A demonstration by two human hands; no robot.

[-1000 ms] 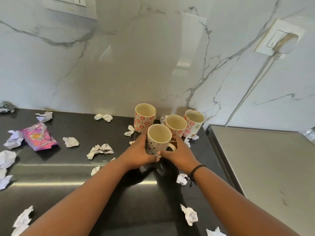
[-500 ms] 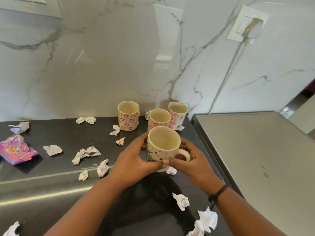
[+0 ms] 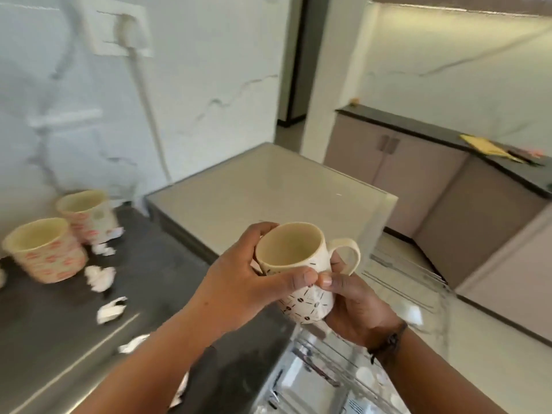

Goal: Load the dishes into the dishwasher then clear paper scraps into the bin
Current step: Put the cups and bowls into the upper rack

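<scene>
Both the left hand [image 3: 239, 282] and right hand [image 3: 355, 306] are clasping the first patterned mug [image 3: 298, 276] beyond the bench [image 3: 149, 294] edge, while floral mugs [image 3: 44, 249] and paper scraps [image 3: 100, 277] are waiting.

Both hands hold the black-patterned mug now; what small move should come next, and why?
Probably lower the mug toward the wire rack below it. Both hands, left and right, already grip it clear of the dark counter.

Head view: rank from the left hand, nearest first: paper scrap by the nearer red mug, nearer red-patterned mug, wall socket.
1. Paper scrap, on the counter left of the left hand.
2. Nearer red-patterned mug, further left.
3. Wall socket, high on the wall.
</scene>
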